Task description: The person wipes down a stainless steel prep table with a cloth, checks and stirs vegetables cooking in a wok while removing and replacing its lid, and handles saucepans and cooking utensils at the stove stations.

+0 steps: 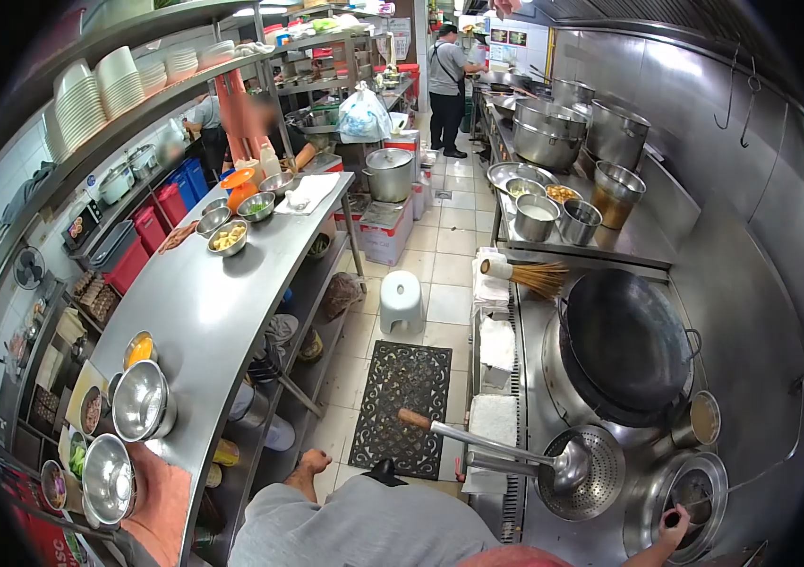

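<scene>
My right hand (674,525) is at the lower right, its fingers closed on the rim of a small metal bowl (695,493) inside a round steel basin (641,541). How much the small bowl holds is hard to make out. A thin bent water pipe (769,477) reaches over the basin. Beside it stands a metal container of brownish liquid (704,419). My left hand (311,462) hangs low by my side, fingers loosely bent and nothing visible in them. A perforated skimmer (607,482) and a ladle (570,465) with a wooden handle lie to the left of the basin.
A large black wok (627,340) sits on the range, with a bamboo brush (530,272) beside it. Pots (536,215) line the far counter. On the left, a steel table (218,317) carries metal bowls (142,402). A stool (402,300) and a rubber mat (400,402) occupy the aisle. Co-workers (446,85) stand farther back.
</scene>
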Available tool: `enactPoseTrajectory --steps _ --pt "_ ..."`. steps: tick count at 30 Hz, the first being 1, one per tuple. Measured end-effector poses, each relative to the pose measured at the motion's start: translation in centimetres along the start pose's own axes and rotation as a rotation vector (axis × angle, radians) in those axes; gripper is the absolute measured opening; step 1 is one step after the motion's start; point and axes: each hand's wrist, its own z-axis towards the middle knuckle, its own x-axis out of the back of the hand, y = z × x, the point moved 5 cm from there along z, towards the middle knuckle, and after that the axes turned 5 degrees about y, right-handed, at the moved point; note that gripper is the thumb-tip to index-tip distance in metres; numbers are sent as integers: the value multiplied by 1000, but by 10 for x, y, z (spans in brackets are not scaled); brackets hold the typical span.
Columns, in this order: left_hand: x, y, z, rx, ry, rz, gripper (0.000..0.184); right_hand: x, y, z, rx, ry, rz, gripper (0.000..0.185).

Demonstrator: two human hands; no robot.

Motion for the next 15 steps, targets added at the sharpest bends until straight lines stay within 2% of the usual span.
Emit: enactPoseTrajectory --steps 1,3,4,5,6,7,8,9,10,12,15 --pt "5 6 2 -18 11 -1 42 -1 -2 3 318 -83 -101 15" --pt "12 13 8 -38 1 -21 42 16 12 17 -126 -197 162 15" --pt "18 20 12 -61 -4 -42 42 16 14 13 -99 -252 270 16" --pt "24 26 15 -93 -7 -35 43 18 13 8 435 -136 46 16" --pt "28 32 21 -123 -21 -6 43 20 14 7 246 -175 254 13" --pt "31 35 24 -144 -4 -1 43 11 10 0 -254 -150 737 11" --pt "33 34 26 -159 12 0 44 11 3 -2 -132 -213 674 10" --pt "31 32 34 -171 8 15 45 20 5 6 380 -115 272 10" --pt "27 32 36 -187 -5 30 45 6 -11 -10 68 -209 543 10" --pt "28 31 42 -175 -42 13 46 -10 -27 -24 -131 -228 745 11" --pt "31 32 49 -173 -53 12 47 -32 -67 -58 -82 -220 572 12"
